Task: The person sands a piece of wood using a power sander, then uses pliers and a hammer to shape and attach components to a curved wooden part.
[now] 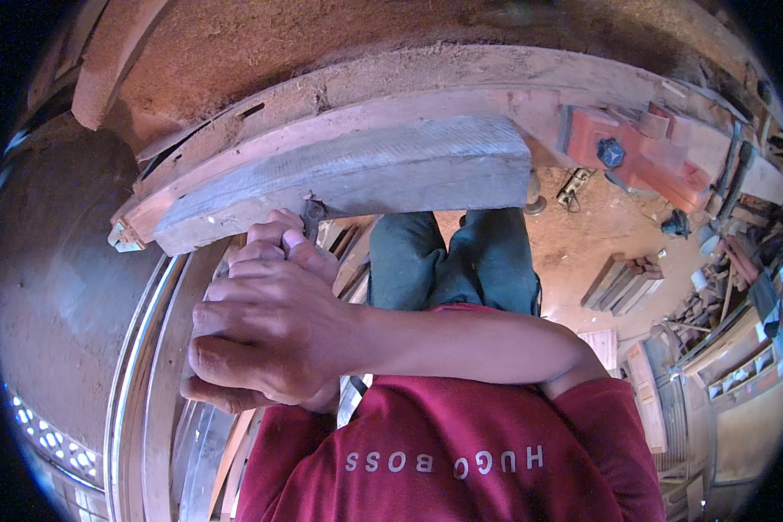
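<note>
A thick squared wooden beam [357,170] lies across the bench in front of me, its long side toward me. My left hand [274,242] is closed near the beam's lower edge, beside a dark metal tool end [313,211] that touches the wood. It seems to grip that tool, though the handle is hidden. My right arm crosses in front of my body from the right. My right hand [265,335] is closed in a fist, nearer to me, overlapping the left hand and hiding its wrist. What the right fingers hold cannot be seen.
A long plank [461,78] runs behind the beam. On the right sits a red machine part [618,152] with a dark knob. Wood pieces are stacked on the floor [622,283], with scattered scraps [731,261] further right. Long boards [152,383] stand at my left.
</note>
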`<action>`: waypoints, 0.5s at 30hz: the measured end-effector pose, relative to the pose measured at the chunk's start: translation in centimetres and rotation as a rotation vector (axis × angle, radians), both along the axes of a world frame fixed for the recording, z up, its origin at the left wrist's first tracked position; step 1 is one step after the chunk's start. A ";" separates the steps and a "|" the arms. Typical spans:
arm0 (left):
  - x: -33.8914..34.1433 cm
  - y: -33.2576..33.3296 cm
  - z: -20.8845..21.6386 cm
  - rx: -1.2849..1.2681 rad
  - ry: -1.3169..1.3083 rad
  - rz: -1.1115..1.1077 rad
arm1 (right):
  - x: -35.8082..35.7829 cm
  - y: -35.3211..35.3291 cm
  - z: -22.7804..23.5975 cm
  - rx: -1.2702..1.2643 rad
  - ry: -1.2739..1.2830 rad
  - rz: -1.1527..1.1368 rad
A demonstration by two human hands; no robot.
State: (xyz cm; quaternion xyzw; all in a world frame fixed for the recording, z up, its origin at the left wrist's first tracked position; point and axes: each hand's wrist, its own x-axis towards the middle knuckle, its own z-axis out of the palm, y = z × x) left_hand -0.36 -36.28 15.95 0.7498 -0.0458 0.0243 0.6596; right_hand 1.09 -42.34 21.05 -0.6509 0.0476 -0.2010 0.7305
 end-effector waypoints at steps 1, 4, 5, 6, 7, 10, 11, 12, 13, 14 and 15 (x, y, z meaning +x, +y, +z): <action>0.1 0.0 -0.1 0.001 0.000 0.002 | 0.2 0.3 -0.1 0.001 -0.040 -0.043; 0.0 0.1 -0.5 -0.002 0.001 0.008 | 0.4 0.8 0.0 -0.011 -0.080 -0.098; 0.0 0.2 -0.7 -0.006 -0.001 0.012 | 0.4 1.0 -0.1 -0.023 -0.080 -0.113; -0.1 0.3 -0.9 -0.011 0.002 0.017 | 0.3 1.1 -0.1 -0.028 -0.079 -0.107; -0.1 0.4 -1.0 -0.014 0.000 0.021 | 0.1 1.1 -0.2 -0.051 -0.064 -0.081; 0.2 0.6 -1.3 -0.008 0.007 0.027 | 0.4 1.6 0.1 -0.080 -0.034 -0.102; 0.1 0.6 -1.3 -0.008 0.003 0.029 | 0.6 1.9 0.3 -0.082 -0.021 -0.150; 0.1 0.7 -1.3 -0.007 -0.001 0.033 | 0.8 2.1 0.4 -0.083 -0.022 -0.147; 0.1 0.5 -1.6 -0.009 -0.003 0.039 | 0.9 2.4 0.4 -0.106 -0.035 -0.127; 0.0 0.5 -1.6 -0.009 -0.003 0.044 | 1.0 2.5 0.5 -0.128 -0.048 -0.107; -0.2 0.5 -2.0 -0.007 -0.002 0.050 | 1.1 2.6 0.5 -0.130 -0.048 -0.103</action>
